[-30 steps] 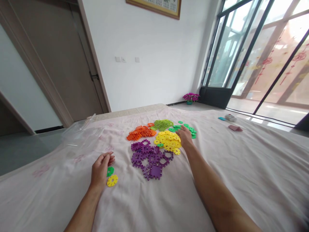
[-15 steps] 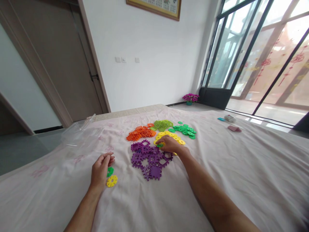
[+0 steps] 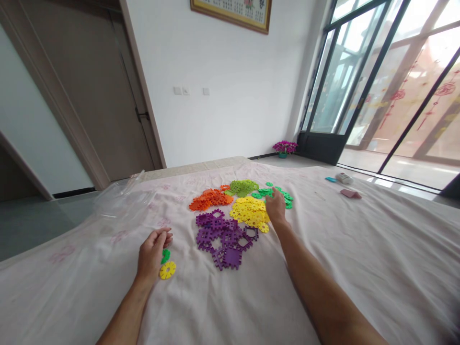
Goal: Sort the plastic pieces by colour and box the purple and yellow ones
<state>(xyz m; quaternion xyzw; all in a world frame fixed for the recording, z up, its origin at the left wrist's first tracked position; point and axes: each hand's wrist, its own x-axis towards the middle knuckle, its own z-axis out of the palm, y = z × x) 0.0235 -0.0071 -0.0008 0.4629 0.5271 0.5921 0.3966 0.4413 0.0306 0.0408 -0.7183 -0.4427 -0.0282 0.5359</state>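
My two bare hands are well apart. Left hand (image 3: 154,251) near the cloth, fingers loosely curled, thumb up against the index finger; can't tell if anything is pinched in there. Just beside it, partly behind it: one notched green plastic disc (image 3: 165,256), and nearer me a notched yellow plastic disc (image 3: 167,270) with a hole in the middle. Can't tell if the hand touches the green one.

Right hand (image 3: 276,207) reaches out to the near left edge of a heap of green plastic discs (image 3: 285,196), covering part of it, right edge of the yellow heap close by. Fingers bent, a fingertip pointing up; grip on a piece can't be made out.

Between the hands, heaps sorted by colour: yellow notched discs (image 3: 249,211) left of the right hand; interlocking purple plastic frames and squares (image 3: 226,239) nearer me; orange plastic pieces (image 3: 211,199) farther off to the left; lime-green pieces (image 3: 242,187) at the back. One loose green disc (image 3: 269,184) lies behind the green heap.

All on a wrinkled pale pink cloth (image 3: 201,306) with faint flower prints. Clear plastic bag (image 3: 120,206) at far left. Over on the right, a folded pink piece (image 3: 351,193), a small whitish packet (image 3: 344,178), a blue item (image 3: 330,179). Beyond: potted magenta flowers (image 3: 285,146), white wall (image 3: 230,115), brown door (image 3: 82,91), dark-framed glass doors (image 3: 330,86)
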